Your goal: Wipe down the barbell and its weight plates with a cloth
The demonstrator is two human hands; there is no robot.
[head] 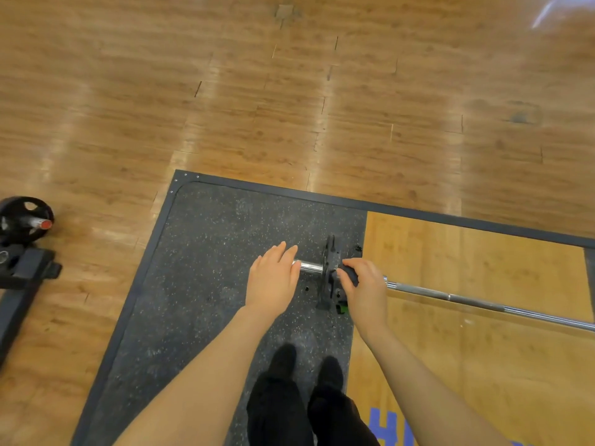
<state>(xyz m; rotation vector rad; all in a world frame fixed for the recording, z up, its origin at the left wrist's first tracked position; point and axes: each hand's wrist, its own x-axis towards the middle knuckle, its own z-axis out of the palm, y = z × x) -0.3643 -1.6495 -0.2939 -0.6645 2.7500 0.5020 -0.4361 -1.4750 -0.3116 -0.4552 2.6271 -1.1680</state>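
My left hand [272,278] hovers open over the barbell [483,302] sleeve, right hand [363,281] gripping a dark cloth [349,273] at the weight plate [330,272]; most wiping likely remains.

Large blue letters on the wooden platform [483,317], cut off at the bottom edge, only "H" legible

Light is glancing off the glossy wood-look floor [289,91]; the speckled rubber mat [209,268] is looking matt and rough; the barbell [483,304] is gleaming as polished metal.
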